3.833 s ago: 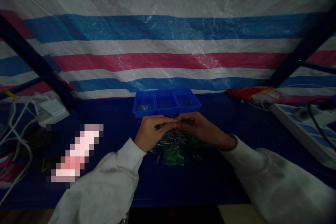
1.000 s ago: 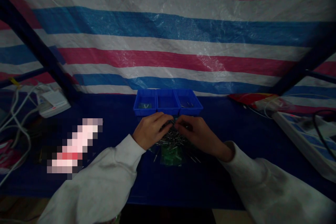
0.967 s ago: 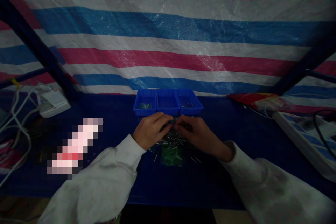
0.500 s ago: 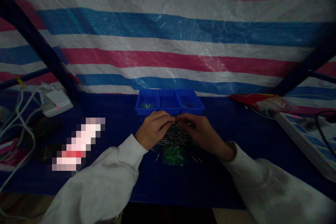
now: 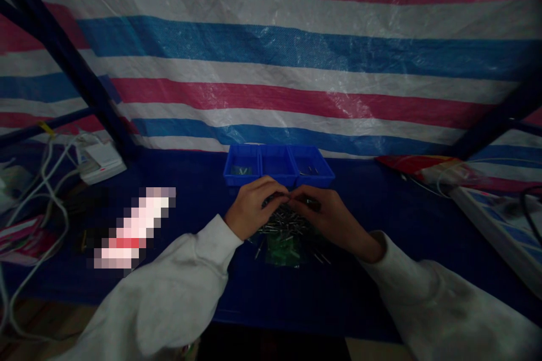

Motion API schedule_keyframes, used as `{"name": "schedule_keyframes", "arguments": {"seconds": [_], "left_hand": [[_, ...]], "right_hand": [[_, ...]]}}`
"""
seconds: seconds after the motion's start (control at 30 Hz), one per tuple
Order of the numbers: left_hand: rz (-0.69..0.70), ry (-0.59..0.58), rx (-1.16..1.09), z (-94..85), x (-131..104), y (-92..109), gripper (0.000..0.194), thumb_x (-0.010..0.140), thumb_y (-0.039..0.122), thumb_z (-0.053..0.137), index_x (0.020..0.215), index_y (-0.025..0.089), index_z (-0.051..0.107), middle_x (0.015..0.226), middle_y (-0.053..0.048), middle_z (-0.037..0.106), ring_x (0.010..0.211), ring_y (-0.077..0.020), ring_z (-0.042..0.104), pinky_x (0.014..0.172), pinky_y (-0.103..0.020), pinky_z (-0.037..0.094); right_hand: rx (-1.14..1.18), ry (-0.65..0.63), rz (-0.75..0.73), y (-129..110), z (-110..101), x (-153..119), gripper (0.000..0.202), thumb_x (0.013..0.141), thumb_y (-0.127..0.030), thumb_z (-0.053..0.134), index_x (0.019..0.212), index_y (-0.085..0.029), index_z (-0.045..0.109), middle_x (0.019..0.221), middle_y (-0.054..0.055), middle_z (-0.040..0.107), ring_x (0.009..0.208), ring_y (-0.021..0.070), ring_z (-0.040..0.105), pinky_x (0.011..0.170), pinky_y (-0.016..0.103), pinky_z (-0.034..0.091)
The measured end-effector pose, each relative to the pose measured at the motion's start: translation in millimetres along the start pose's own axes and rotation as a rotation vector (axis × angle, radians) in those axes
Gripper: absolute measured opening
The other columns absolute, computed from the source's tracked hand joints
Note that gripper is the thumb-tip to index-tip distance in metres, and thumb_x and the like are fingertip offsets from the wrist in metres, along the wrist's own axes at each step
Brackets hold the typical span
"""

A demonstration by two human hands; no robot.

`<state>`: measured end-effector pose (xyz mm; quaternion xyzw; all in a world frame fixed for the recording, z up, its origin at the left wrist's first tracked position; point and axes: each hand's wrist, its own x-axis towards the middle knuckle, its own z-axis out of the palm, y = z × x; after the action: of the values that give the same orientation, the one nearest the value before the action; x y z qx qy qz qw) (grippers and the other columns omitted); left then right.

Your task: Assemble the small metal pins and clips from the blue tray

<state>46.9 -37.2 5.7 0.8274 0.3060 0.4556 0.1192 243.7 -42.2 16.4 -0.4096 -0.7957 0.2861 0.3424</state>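
Note:
My left hand and my right hand meet fingertip to fingertip above a heap of thin metal pins. Both are closed in a pinch; whatever sits between the fingertips is too small and dark to name. The pins lie in a loose pile, several of them straying to the sides. Under the near side of the heap is a green plastic bag. Just beyond my fingers stands a blue three-compartment tray. Its left compartment holds a small clear packet, and a few pins lie in the right one.
At the left are white cables, a white power adapter and a pixelated bright object. A red packet and a white-edged box are on the right. A striped tarp hangs behind the blue table.
The whole view has shifted slightly, so things appear a little further right. My fingertips have come closer together and touch over the heap.

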Motion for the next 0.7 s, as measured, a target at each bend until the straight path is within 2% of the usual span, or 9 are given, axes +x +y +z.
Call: {"name": "schedule_keyframes", "arguments": {"seconds": [0.2, 0.37, 0.5, 0.7], "left_hand": [[0.114, 0.001, 0.192, -1.0, -3, -8, 0.012, 0.093, 0.024, 0.059, 0.098, 0.018, 0.067, 0.101, -0.007, 0.059, 0.092, -0.0162, 0.059, 0.082, -0.032, 0.052], [0.188, -0.047, 0.349, -2.9, -3, -10, 0.015, 0.095, 0.027, 0.056, 0.093, 0.018, 0.067, 0.091, -0.005, 0.061, 0.085, -0.0177, 0.057, 0.081, -0.036, 0.049], [0.211, -0.098, 0.308, 0.0, -4, -12, 0.012, 0.095, 0.02, 0.054, 0.094, 0.015, 0.065, 0.088, -0.005, 0.064, 0.083, -0.0169, 0.059, 0.08, -0.033, 0.05], [0.083, 0.001, 0.096, 0.5, -2, -5, 0.008, 0.09, 0.012, 0.059, 0.095, 0.017, 0.064, 0.09, -0.003, 0.068, 0.085, -0.0147, 0.064, 0.081, -0.029, 0.052]], "right_hand": [[-0.007, -0.002, 0.003, -2, 0, -1, 0.013, 0.092, -0.027, 0.057, 0.086, -0.02, 0.066, 0.073, -0.001, 0.066, 0.064, 0.0133, 0.059, 0.058, 0.025, 0.042], [-0.037, 0.01, -0.01, -1, 1, 0, 0.011, 0.091, -0.025, 0.059, 0.084, -0.019, 0.066, 0.072, -0.002, 0.066, 0.062, 0.0121, 0.058, 0.058, 0.024, 0.041], [-0.045, 0.004, -0.03, -1, 2, 0, 0.01, 0.091, -0.027, 0.061, 0.087, -0.02, 0.067, 0.074, -0.002, 0.067, 0.063, 0.0117, 0.059, 0.059, 0.024, 0.042], [-0.059, 0.048, -0.037, 4, 2, -1, 0.01, 0.09, -0.025, 0.061, 0.098, -0.021, 0.067, 0.087, 0.0, 0.071, 0.077, 0.0145, 0.066, 0.067, 0.025, 0.047]]}}
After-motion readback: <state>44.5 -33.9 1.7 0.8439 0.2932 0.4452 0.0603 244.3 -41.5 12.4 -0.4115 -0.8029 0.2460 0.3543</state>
